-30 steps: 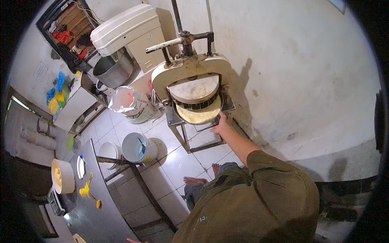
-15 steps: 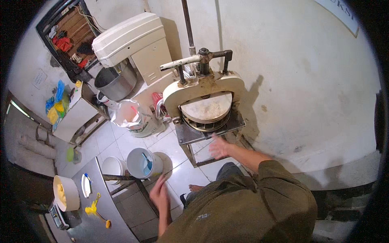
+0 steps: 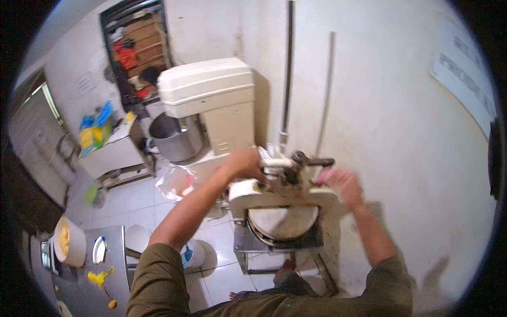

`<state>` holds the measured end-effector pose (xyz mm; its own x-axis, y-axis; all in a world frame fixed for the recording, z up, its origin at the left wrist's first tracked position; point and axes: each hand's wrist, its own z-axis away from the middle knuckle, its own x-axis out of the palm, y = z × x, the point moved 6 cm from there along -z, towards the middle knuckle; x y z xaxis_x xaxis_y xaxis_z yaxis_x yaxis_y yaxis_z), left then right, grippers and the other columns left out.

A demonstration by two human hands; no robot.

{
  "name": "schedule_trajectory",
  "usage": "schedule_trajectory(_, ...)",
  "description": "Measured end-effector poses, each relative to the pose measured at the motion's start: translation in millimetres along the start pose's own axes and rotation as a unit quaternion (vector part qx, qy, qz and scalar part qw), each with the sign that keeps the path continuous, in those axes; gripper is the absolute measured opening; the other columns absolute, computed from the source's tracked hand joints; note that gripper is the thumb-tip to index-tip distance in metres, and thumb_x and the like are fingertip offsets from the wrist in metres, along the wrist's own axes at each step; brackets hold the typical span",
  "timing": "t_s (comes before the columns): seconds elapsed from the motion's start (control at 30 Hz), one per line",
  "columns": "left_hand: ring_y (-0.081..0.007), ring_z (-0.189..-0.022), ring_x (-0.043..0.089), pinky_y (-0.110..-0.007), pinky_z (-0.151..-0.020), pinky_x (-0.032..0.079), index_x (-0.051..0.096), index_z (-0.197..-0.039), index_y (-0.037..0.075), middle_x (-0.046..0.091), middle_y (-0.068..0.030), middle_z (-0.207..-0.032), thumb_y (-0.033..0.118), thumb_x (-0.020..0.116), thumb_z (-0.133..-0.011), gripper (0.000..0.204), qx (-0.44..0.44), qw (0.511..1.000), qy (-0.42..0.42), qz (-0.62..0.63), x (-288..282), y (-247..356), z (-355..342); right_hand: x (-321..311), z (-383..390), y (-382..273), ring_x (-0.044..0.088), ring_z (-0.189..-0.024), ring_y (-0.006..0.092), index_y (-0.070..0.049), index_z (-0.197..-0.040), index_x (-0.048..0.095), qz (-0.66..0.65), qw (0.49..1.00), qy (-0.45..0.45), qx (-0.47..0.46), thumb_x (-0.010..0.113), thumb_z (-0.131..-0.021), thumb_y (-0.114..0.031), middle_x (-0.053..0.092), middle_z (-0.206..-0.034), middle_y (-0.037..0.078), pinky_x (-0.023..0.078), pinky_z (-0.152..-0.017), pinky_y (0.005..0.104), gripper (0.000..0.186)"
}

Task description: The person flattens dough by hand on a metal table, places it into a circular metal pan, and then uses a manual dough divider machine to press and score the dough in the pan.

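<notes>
A hand-operated dough press (image 3: pixel 243 196) with a cream arched frame stands by the wall. Across its top runs a crossbar (image 3: pixel 278 163), white on the left and dark on the right. Its left end is in my left hand (image 3: pixel 246 162), fingers curled round it and partly hidden. My right hand (image 3: pixel 346 186), smeared by motion, is close to the bar's dark right end; whether it grips cannot be made out. Below the arch, a round pale plate (image 3: pixel 283 222) sits over the press's round base. A long dark upright lever (image 3: pixel 288 68) rises behind the bar.
Left of the press stands a cream mixer (image 3: pixel 208 84) with a steel bowl (image 3: pixel 177 140). A white sack (image 3: pixel 175 182) and a bucket (image 3: pixel 196 256) are on the tiled floor. The metal table (image 3: pixel 113 288) at lower left holds a tub (image 3: pixel 79 244) of yellow dough-like stuff.
Both hands have come up from below the press to its crossbar, left hand on the left end, right hand near the right. My view has tilted upward, so the press sits lower in it.
</notes>
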<state>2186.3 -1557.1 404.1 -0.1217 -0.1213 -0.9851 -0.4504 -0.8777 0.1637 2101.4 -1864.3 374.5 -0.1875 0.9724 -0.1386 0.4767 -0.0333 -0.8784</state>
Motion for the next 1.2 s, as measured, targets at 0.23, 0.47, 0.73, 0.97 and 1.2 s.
schedule_trajectory(0.23, -0.0375, -0.087, 0.075, -0.049, -0.077, 0.06, 0.081, -0.093, 0.009, 0.076, -0.0199, -0.091, 0.047, 0.086, -0.069, 0.046, -0.093, 0.996, -0.012, 0.001, -19.7, 20.0, 19.6, -23.3, -388.5, -35.7, 0.064, -0.101, 0.0249, -0.003, -0.109, 0.068, 0.147, 0.937, 0.296, -0.114, 0.082, -0.079, -0.062, 0.068, -0.107, 0.014, 0.049, -0.092, 0.0329, 0.068)
schedule_trajectory(0.47, -0.0327, -0.095, 0.076, -0.044, -0.085, 0.061, 0.082, -0.097, 0.009, 0.078, -0.0152, -0.101, 0.045, 0.092, -0.061, 0.052, -0.106, 0.993, -0.02, 0.036, -5.2, 4.8, 20.1, 40.8, -344.9, -84.4, 0.041, -0.051, 0.0094, -0.019, -0.069, 0.05, -0.115, 0.977, 0.18, 0.006, 0.086, -0.081, -0.057, 0.042, -0.058, -0.005, 0.038, -0.053, 0.0262, 0.053)
schedule_trajectory(0.73, -0.0319, -0.084, 0.074, -0.046, -0.077, 0.059, 0.08, -0.088, 0.007, 0.076, -0.0166, -0.092, 0.066, 0.087, -0.064, 0.064, -0.046, 0.99, 0.114, -0.07, 38.3, -24.0, 20.2, 83.3, -22.1, -428.9, 0.057, -0.064, 0.0152, -0.015, -0.086, 0.06, -0.121, 0.872, -0.093, -0.466, 0.056, -0.104, -0.043, 0.057, -0.068, 0.002, 0.047, -0.072, 0.0304, 0.033)
schedule_trajectory(0.97, -0.0412, -0.072, 0.07, -0.052, -0.069, 0.055, 0.077, -0.08, 0.001, 0.072, -0.0226, -0.078, 0.081, 0.066, -0.079, 0.081, -0.016, 0.99, 0.14, 0.031, 28.3, -0.2, 22.9, 77.1, 27.0, -416.7, 0.052, -0.064, 0.015, -0.017, -0.084, 0.056, 0.016, 0.901, 0.087, -0.424, 0.057, -0.101, -0.043, 0.052, -0.068, 0.0, 0.044, -0.07, 0.0307, 0.032)
schedule_trajectory(1.2, -0.0438, -0.113, 0.064, -0.053, -0.101, 0.048, 0.072, -0.113, 0.002, 0.069, -0.0297, -0.112, 0.062, 0.032, -0.107, 0.072, -0.09, 0.92, 0.35, 0.149, -50.8, -67.6, -9.9, 128.5, 81.5, -392.2, 0.047, -0.064, 0.0147, -0.018, -0.082, 0.052, 0.033, 0.903, 0.13, -0.408, 0.058, -0.099, -0.043, 0.047, -0.068, -0.001, 0.041, -0.068, 0.0311, 0.031)
